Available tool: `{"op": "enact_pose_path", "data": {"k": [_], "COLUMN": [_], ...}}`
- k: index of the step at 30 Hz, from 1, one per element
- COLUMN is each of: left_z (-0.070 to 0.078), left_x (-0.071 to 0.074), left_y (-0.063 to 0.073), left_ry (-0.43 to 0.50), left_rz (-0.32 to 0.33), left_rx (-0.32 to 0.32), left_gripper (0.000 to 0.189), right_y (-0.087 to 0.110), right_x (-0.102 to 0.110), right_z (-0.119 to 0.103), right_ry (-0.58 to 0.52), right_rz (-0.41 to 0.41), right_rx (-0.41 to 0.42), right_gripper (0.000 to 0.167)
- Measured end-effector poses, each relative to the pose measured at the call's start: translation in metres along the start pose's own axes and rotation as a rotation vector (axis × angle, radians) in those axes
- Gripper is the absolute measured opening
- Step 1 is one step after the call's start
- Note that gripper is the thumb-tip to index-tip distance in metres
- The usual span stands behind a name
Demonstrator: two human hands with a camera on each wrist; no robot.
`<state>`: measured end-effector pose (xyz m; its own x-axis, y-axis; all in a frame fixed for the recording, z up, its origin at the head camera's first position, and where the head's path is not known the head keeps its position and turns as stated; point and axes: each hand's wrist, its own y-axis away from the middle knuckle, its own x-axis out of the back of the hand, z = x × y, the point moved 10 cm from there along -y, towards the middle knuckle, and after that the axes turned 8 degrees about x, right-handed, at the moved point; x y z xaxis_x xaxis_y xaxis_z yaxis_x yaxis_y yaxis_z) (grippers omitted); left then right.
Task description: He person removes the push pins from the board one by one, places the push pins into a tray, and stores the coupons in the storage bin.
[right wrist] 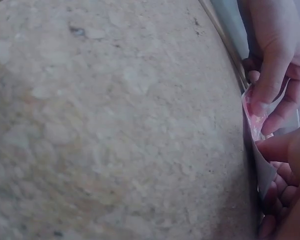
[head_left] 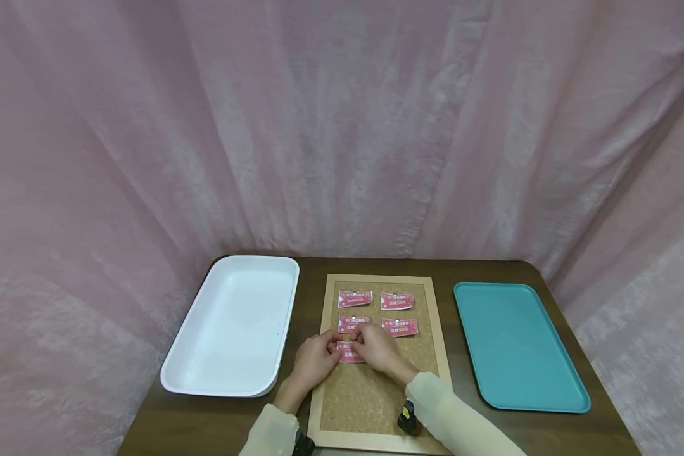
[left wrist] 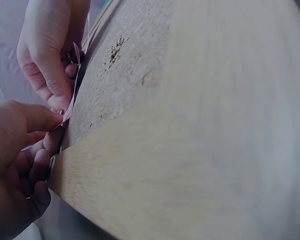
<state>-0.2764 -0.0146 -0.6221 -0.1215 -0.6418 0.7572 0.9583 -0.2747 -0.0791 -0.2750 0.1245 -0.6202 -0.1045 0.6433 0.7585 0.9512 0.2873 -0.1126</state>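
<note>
A wood-framed cork board (head_left: 370, 405) lies on the table, with several pink printed coupons on it in two columns. The lowest coupon (head_left: 350, 357), in the left column, is under both hands. My left hand (head_left: 313, 361) pinches its left part between thumb and fingers. From the other side, my right hand (head_left: 378, 347) grips the same coupon with thumb and curled fingers. In the right wrist view the coupon (right wrist: 262, 165) bends away from the cork between the hands. Just above them is another coupon (head_left: 350, 323), partly covered by the right fingers.
To the left of the board stands a white tray (head_left: 228, 329); a teal tray (head_left: 521, 348) lies on the right. Two coupons, an upper one (head_left: 396, 301) and a lower one (head_left: 399, 327), form the right column. Behind the table (head_left: 376, 266) hangs a pink curtain (head_left: 342, 126).
</note>
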Motion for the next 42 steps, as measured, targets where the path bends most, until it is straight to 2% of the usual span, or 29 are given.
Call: {"op": "enact_pose_path", "data": {"k": [4,14,25,42], "left_z": [0.0009,-0.0020,-0.0008,0.0012], "left_x": [-0.0021,-0.0014,-0.0013,0.0006], "left_y": [-0.0005,-0.0016,-0.0005,0.0026], "left_ry": [0.003,0.002,0.005,0.026], "left_rz": [-0.012,-0.013,-0.010,-0.002], "left_rx": [0.012,0.036,0.020,0.006], "left_gripper": [0.017,0.017,0.018,0.018], "right_y": [0.0000,-0.0020,0.0002,-0.0004], "right_x": [-0.0009,-0.0014,0.0012,0.0010], "right_z": [0.0028,0.0009,-0.0002,0.0004], "right_ry": [-0.007,-0.022,-0.006,0.004], "right_rz": [-0.017,-0.027,0.008,0.022], "right_rx": [-0.022,-0.015,0.022,-0.009], "right_gripper": [0.007,0.009,0.005,0.012]}}
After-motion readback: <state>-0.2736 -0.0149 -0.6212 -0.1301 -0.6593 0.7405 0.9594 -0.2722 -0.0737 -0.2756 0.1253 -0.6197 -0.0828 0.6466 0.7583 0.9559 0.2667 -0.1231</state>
